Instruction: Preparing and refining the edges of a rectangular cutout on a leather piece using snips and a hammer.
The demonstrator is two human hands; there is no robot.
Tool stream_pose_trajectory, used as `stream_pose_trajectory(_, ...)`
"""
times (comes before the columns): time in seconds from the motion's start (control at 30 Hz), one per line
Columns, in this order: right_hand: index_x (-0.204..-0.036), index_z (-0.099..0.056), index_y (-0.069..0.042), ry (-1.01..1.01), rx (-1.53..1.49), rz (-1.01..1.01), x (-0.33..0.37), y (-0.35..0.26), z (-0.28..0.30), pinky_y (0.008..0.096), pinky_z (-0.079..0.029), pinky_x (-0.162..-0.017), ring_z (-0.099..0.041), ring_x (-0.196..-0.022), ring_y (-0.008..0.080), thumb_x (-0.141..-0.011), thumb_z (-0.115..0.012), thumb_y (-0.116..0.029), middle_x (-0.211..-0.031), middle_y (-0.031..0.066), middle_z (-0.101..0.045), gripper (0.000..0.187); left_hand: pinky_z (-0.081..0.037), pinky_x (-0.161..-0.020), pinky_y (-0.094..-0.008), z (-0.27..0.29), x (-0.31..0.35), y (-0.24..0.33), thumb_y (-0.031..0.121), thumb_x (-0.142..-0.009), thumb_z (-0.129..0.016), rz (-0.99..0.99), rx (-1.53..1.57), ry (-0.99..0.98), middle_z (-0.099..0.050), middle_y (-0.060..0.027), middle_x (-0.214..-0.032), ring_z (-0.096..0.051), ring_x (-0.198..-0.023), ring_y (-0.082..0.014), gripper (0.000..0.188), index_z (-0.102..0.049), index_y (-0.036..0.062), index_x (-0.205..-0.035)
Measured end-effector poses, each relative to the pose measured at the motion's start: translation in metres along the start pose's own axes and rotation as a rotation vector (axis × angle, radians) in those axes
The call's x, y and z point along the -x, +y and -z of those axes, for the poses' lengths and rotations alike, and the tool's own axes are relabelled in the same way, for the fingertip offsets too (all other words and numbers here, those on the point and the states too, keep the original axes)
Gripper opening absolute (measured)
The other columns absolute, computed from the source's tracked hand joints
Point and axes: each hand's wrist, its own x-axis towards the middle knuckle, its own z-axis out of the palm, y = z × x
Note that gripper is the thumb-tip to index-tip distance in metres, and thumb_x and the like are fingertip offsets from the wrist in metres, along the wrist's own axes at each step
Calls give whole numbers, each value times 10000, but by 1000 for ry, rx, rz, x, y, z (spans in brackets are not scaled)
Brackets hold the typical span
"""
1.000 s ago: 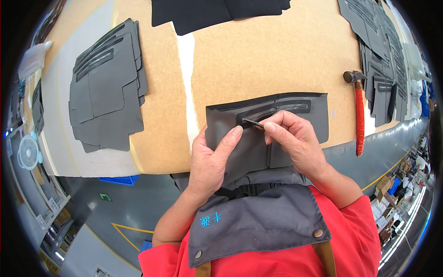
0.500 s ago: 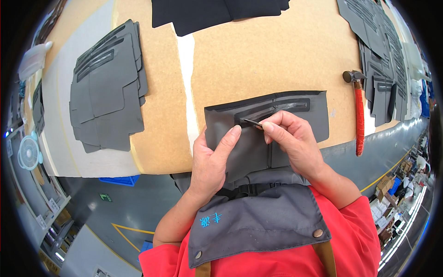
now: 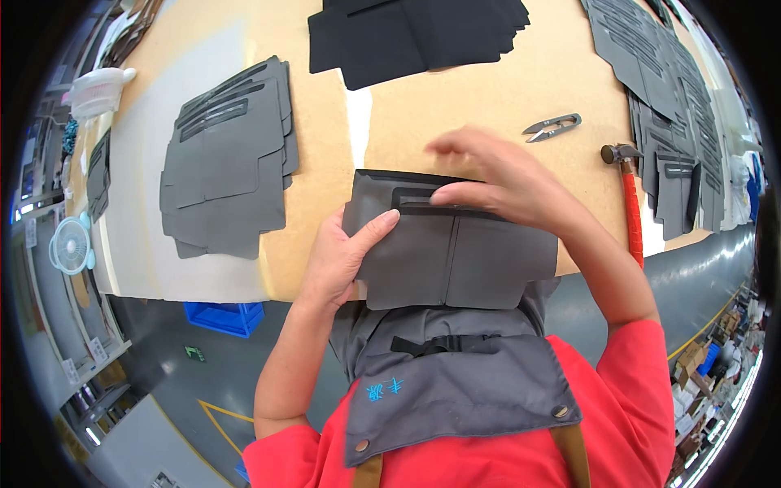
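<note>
A dark grey flat panel [image 3: 447, 252] lies across the table's near edge, partly overhanging toward my lap. A long, narrow slot framed in black runs near its far edge. My left hand [image 3: 338, 260] grips the panel's left side, thumb on top by the slot's left end and fingers underneath. Over the slot's right part hovers my right hand [image 3: 508, 183], fingers apart and slightly blurred, with nothing visible in it. Thread snips [image 3: 576, 120] rest on the table beyond that hand, blades pointing left.
Similar grey panels form a stack [image 3: 220, 171] on the left and several overlapping piles [image 3: 643, 57] on the right. A pile of black panels [image 3: 390, 45] lies at the far side. A red-handled hammer [image 3: 631, 203] is at right; a blue crate [image 3: 232, 321] sits below the table.
The small pointed tool has left my right hand, and snips now lie on the table. That hand has opened and lifted from the slot. The panel now lies flatter, more of it showing.
</note>
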Motion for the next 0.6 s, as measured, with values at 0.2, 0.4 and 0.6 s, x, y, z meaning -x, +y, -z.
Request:
stream_pose_trajectory(0.2,-1039,-699,8,-516,-431,-345,-19,1,-26,321,-509,-758,-635,-796,153,-910,-765,-210,-838,74,-705,262,-531,-783,-234,9,16,2,68,-899,-796,-623,-705,319,-658,-38,-1049,-631,-909,-88,267,-688,17,-1138)
stream_pose_trajectory(0.4,-1006,-693,14,-597,-448,-392,-31,-7,-27,302,-484,-731,-587,-788,110,-922,-722,-191,-846,49,-678,223,-575,-689,-260,-9,0,-16,29,-861,-804,-647,-581,275,-674,-72,-994,-680,-809,-130,224,-694,0,-1053)
stream_pose_trajectory(0.6,-1029,-712,9,-650,-614,-472,-31,-4,-28,281,-475,-741,-579,-804,85,-922,-716,-182,-847,13,-672,219,-597,-666,-274,-12,-7,-17,82,-842,-843,-670,-683,304,-670,-70,-955,-693,-782,-151,248,-687,6,-1019)
